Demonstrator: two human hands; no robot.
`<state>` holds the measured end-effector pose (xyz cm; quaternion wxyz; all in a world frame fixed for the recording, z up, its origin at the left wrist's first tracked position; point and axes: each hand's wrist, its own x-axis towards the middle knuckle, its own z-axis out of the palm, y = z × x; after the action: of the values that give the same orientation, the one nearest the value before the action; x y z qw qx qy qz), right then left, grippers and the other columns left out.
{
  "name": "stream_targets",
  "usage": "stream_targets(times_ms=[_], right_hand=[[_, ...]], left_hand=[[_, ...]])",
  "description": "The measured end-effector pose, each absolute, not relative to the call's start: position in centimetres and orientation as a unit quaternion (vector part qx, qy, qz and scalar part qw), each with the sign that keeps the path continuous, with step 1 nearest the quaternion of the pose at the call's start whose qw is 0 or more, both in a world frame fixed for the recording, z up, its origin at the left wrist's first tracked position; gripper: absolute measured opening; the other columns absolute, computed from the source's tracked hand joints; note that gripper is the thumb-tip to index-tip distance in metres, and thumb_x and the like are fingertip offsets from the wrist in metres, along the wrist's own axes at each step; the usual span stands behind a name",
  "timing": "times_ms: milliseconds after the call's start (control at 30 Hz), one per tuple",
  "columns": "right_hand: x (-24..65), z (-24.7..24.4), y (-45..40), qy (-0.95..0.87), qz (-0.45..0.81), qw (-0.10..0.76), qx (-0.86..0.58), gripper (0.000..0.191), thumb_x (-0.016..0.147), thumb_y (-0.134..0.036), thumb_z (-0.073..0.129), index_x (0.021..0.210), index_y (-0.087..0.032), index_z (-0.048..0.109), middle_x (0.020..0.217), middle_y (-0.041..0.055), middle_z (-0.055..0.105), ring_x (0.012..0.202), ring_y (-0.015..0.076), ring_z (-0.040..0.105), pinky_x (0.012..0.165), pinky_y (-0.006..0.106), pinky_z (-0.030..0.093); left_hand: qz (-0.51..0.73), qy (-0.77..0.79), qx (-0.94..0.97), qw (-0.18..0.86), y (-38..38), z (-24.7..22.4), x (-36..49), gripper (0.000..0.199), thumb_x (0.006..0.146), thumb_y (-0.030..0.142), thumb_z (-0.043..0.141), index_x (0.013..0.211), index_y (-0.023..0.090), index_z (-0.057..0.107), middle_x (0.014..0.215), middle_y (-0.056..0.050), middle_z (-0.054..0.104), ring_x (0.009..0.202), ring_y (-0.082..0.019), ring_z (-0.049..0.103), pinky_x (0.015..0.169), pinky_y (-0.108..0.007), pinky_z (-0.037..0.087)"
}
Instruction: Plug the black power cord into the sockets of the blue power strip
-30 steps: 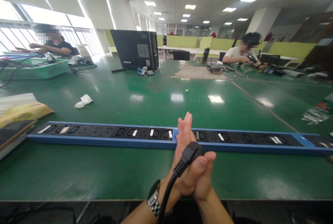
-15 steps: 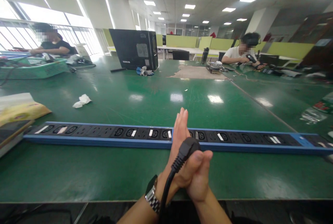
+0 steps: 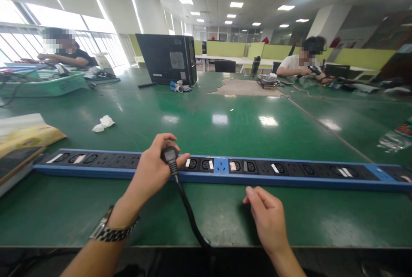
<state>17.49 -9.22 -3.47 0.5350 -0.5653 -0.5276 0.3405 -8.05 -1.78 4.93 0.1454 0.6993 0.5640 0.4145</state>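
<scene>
My left hand (image 3: 152, 165) grips a black power plug (image 3: 169, 155) between thumb and fingers, over the left-middle part of a long blue and black power strip (image 3: 277, 180). From the plug a thick black cable (image 3: 189, 212) hangs down past the table's near edge. Some sockets under that hand are hidden. My right hand (image 3: 268, 217) is loosely closed above the green tabletop, in front of the strip and apart from it; nothing shows in its fingers. Just right of the strip's middle is a blue socket (image 3: 221, 166).
A green table (image 3: 193, 118) spreads out ahead. On it are a black computer case (image 3: 164, 60), gloves (image 3: 180, 86), crumpled tissue (image 3: 103, 123), a green basket (image 3: 61, 84), a yellow packet (image 3: 35, 133) and a plastic bottle (image 3: 397, 137). Two people sit beyond.
My hands were pressed together near the strip's middle with the plug at them. Now they are apart: my left hand has moved left with the plug, my right hand right and lower.
</scene>
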Motion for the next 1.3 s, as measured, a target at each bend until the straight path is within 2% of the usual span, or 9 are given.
stream_targets(times_ms=[167,300,400,533,600,700,933,1200,1300], right_hand=[[17.1,-3.7,-9.4,-0.597,0.328,0.465,-0.566,0.046,0.090,-0.051,0.052,0.061,-0.016,0.060,0.052,-0.0050,0.034,0.052,0.0090,0.035,0.054,0.025,0.026],[17.3,-4.1,-9.3,-0.596,0.323,0.466,-0.568,0.046,0.091,-0.050,0.050,0.061,-0.016,0.059,0.053,-0.0044,0.037,0.054,0.0097,0.038,0.056,0.025,0.028],[17.5,-4.3,-9.2,-0.599,0.335,0.460,-0.564,0.046,0.091,-0.051,0.050,0.062,-0.016,0.058,0.055,-0.0040,0.039,0.056,0.0099,0.039,0.057,0.025,0.029],[17.4,-4.2,-9.2,-0.598,0.340,0.457,-0.563,0.046,0.091,-0.051,0.050,0.063,-0.016,0.058,0.056,-0.0040,0.038,0.056,0.0096,0.038,0.057,0.025,0.028],[17.4,-4.2,-9.2,-0.598,0.338,0.457,-0.566,0.045,0.091,-0.051,0.050,0.064,-0.016,0.060,0.056,-0.0040,0.039,0.056,0.0096,0.038,0.057,0.025,0.028],[17.4,-4.2,-9.2,-0.600,0.335,0.454,-0.567,0.045,0.091,-0.051,0.050,0.065,-0.016,0.061,0.056,-0.0036,0.041,0.056,0.0098,0.039,0.057,0.025,0.028],[17.5,-4.2,-9.3,-0.599,0.334,0.450,-0.572,0.045,0.091,-0.052,0.050,0.067,-0.016,0.063,0.053,-0.0049,0.034,0.053,0.0093,0.035,0.054,0.025,0.027],[17.4,-4.3,-9.3,-0.599,0.336,0.452,-0.569,0.045,0.091,-0.051,0.050,0.066,-0.016,0.062,0.053,-0.0057,0.032,0.051,0.0087,0.035,0.054,0.025,0.027],[17.4,-4.2,-9.2,-0.603,0.330,0.455,-0.567,0.045,0.091,-0.050,0.050,0.065,-0.016,0.062,0.054,-0.0044,0.038,0.054,0.0094,0.038,0.055,0.025,0.027]], left_hand=[[0.354,0.570,0.738,0.074,-1.7,4.3,-10.5,0.029,0.082,0.050,0.063,0.081,0.021,0.059,0.068,0.002,0.057,0.062,-0.015,0.054,0.062,-0.027,0.042],[0.323,0.536,0.774,0.097,-1.6,4.1,-11.6,0.029,0.082,0.046,0.063,0.093,0.022,0.051,0.075,0.003,0.057,0.062,-0.014,0.053,0.061,-0.025,0.044],[0.308,0.489,0.809,0.109,-1.7,4.0,-12.2,0.030,0.086,0.039,0.060,0.106,0.021,0.046,0.090,-0.001,0.060,0.074,-0.015,0.059,0.069,-0.027,0.048],[0.380,0.454,0.805,0.041,-1.6,3.4,-12.7,0.026,0.084,0.039,0.067,0.100,0.021,0.059,0.103,-0.005,0.061,0.095,-0.020,0.061,0.087,-0.033,0.049],[0.416,0.465,0.782,0.020,-1.5,2.8,-12.7,0.029,0.080,0.043,0.072,0.099,0.022,0.066,0.103,-0.005,0.063,0.097,-0.021,0.062,0.088,-0.034,0.049],[0.430,0.489,0.757,0.059,-1.5,1.5,-12.2,0.036,0.080,0.047,0.071,0.108,0.023,0.069,0.101,-0.005,0.068,0.093,-0.021,0.065,0.086,-0.034,0.051],[0.352,0.525,0.769,0.098,-1.3,1.2,-11.4,0.043,0.080,0.055,0.067,0.109,0.022,0.070,0.101,-0.007,0.074,0.090,-0.024,0.069,0.085,-0.037,0.053],[0.245,0.497,0.827,0.099,-0.8,1.7,-12.5,0.042,0.088,0.047,0.057,0.123,0.023,0.063,0.122,-0.009,0.068,0.116,-0.028,0.061,0.103,-0.047,0.045],[0.322,0.502,0.793,0.121,-1.2,1.8,-12.5,0.041,0.088,0.048,0.059,0.120,0.023,0.063,0.118,-0.008,0.070,0.112,-0.027,0.063,0.102,-0.045,0.047]])
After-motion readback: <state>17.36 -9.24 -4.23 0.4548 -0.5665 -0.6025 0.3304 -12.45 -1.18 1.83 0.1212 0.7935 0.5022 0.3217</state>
